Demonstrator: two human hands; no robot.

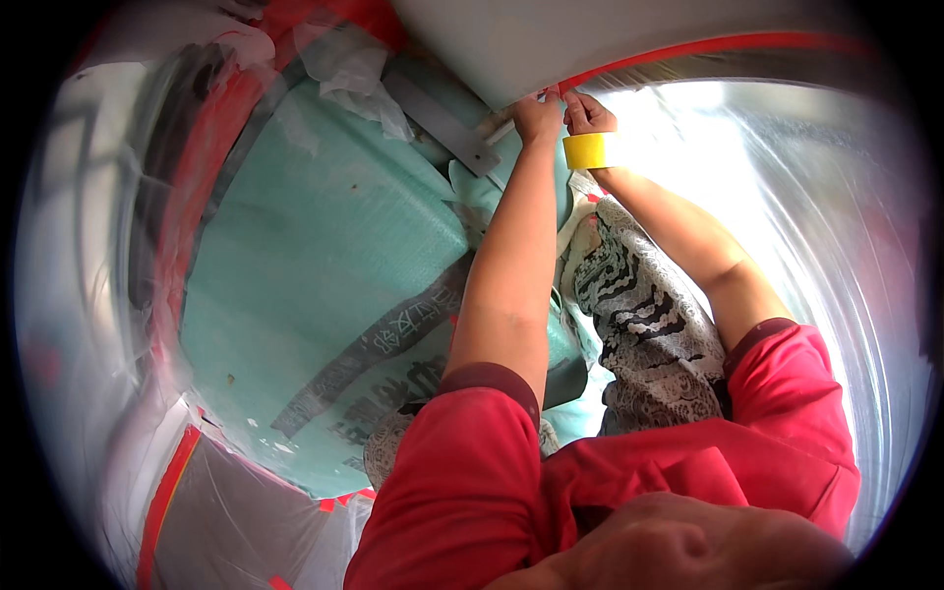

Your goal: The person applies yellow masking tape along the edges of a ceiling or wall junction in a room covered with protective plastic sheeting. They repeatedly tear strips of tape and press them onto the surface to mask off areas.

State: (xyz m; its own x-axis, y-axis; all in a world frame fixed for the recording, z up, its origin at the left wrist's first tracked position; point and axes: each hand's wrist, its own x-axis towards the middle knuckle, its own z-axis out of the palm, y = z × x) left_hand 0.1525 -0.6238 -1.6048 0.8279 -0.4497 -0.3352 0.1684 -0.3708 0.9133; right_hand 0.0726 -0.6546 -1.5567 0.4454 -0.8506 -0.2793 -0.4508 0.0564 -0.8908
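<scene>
Both my arms reach up to the lower edge of a pale panel [467,39], where red tape [669,54] runs along a curved seam. My left hand [537,118] is closed, fingertips pinched at the end of the red tape. Close beside it, my right hand [590,115] is closed too, with curled fingers against the same bit of tape. The fingertips are small and partly hidden. A yellow ring [587,151], looking like a tape roll, sits at my right wrist; whether it is around the wrist or in front of it, I cannot tell.
Clear plastic film [787,187] hangs at the right, brightly lit. A green protective sheet [315,256] with dark printing covers the left. A grey metal bar [438,118] lies left of my hands. Red tape [202,187] and more film line the far left. My patterned trouser leg [649,305] is below.
</scene>
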